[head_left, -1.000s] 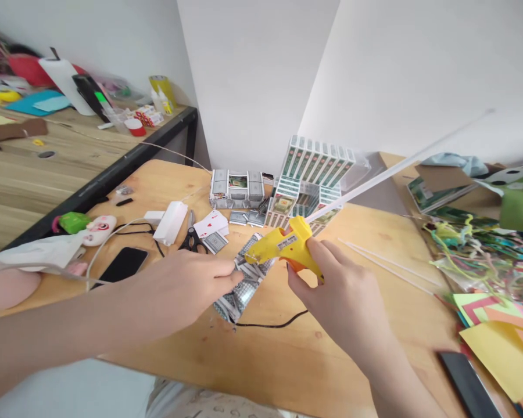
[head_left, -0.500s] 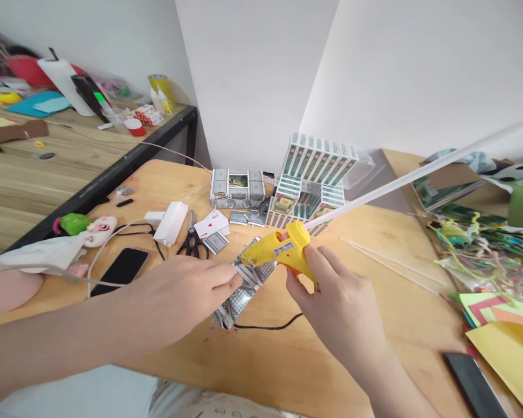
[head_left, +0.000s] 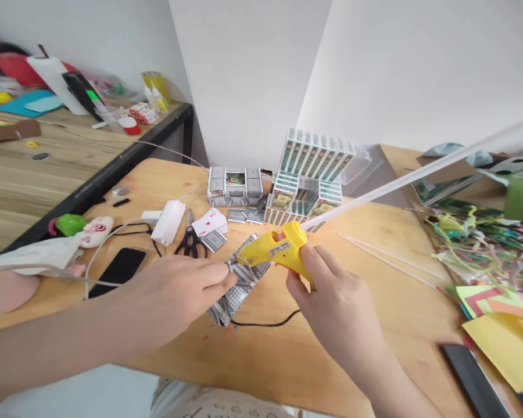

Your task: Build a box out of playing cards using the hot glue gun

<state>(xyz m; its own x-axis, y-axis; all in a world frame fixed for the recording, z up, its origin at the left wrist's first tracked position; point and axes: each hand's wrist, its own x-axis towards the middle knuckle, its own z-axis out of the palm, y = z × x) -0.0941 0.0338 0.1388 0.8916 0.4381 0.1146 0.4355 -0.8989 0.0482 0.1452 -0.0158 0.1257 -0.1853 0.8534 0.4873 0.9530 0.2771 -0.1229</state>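
Observation:
My right hand (head_left: 335, 302) is wrapped round the handle of a yellow glue gun (head_left: 283, 247). A long translucent glue stick (head_left: 401, 181) runs out of its back to the upper right. The nozzle end points left and down, over a grey patterned playing-card piece (head_left: 239, 290). My left hand (head_left: 192, 296) grips that piece at its left side with closed fingers. Whether the nozzle touches the cards cannot be made out.
Beyond my hands are black scissors (head_left: 192, 241), loose cards (head_left: 210, 223), a white adapter (head_left: 168, 222), a card-covered box (head_left: 235, 187) and stacked card boxes (head_left: 314, 159). A phone (head_left: 119, 270) lies left, coloured paper (head_left: 505, 348) right. A cable (head_left: 268, 324) crosses the table.
The whole view has shifted slightly, so most things appear a little further left. Both hands keep their holds, and the glue gun stays over the card piece.

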